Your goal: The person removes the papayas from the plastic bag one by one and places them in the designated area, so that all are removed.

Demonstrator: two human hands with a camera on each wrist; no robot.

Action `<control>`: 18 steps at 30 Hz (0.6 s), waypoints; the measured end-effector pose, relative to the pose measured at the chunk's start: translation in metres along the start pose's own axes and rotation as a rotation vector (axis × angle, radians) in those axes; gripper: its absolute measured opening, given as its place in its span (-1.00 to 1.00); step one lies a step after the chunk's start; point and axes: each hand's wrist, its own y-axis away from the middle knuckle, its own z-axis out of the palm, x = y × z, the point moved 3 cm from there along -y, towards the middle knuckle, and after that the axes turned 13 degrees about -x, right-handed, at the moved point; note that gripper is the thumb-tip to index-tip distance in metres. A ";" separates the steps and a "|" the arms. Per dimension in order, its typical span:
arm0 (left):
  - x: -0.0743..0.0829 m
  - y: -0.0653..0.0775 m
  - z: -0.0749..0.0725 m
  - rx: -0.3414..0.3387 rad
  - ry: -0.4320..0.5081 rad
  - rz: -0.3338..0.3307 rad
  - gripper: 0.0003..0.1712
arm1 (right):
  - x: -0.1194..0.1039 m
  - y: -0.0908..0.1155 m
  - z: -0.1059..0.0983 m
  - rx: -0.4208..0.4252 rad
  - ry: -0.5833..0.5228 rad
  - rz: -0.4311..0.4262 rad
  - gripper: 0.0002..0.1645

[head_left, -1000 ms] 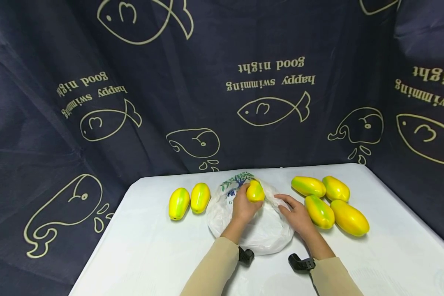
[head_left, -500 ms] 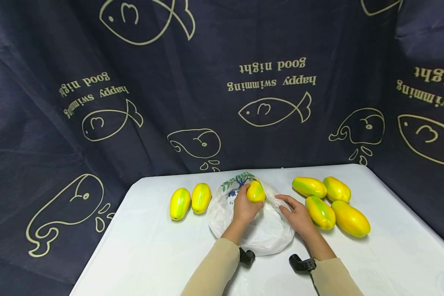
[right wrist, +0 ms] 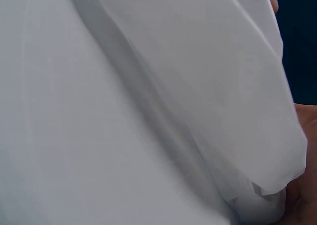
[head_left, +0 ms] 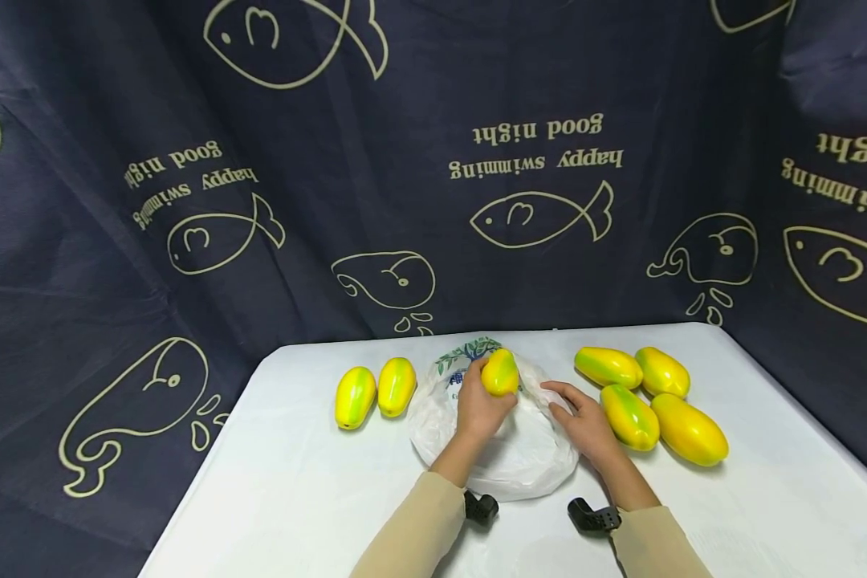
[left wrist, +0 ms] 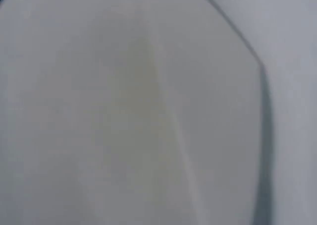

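Observation:
My left hand (head_left: 481, 405) grips a yellow-green papaya (head_left: 501, 373) at the mouth of a white plastic bag (head_left: 523, 466), its fingers and thumb round the fruit's sides. The bag, printed with a green and blue tree, lies on the table and bulges toward me. My right hand (head_left: 587, 424) holds the bag's right edge between thumb and fingers. In the left wrist view the bag's thin film (left wrist: 148, 136) fills most of the picture, with a faint yellowish patch showing through. Bag folds (right wrist: 223, 86) cover much of the right wrist view, hiding most of that hand.
Two papayas (head_left: 356, 397) lie left of the bag on the white-covered table (head_left: 274, 474). Several more papayas (head_left: 689, 429) are grouped to the right, close beside my right hand. A dark printed curtain (head_left: 405, 160) hangs behind the table and along its sides.
The papaya in my left hand has risen slightly and shows more fully above the bag's rim. My right hand keeps its hold on the bag's edge. The head view has shifted a little.

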 end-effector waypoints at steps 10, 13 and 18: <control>0.002 0.020 -0.027 0.007 -0.004 0.054 -0.11 | 0.000 0.000 0.001 -0.008 0.007 -0.001 -0.53; 0.000 0.028 -0.036 0.000 -0.011 0.074 -0.10 | -0.001 0.000 0.001 -0.010 0.011 0.006 -0.53; -0.003 0.040 -0.052 0.006 -0.031 0.081 -0.10 | -0.002 0.001 0.001 -0.017 0.015 0.035 -0.52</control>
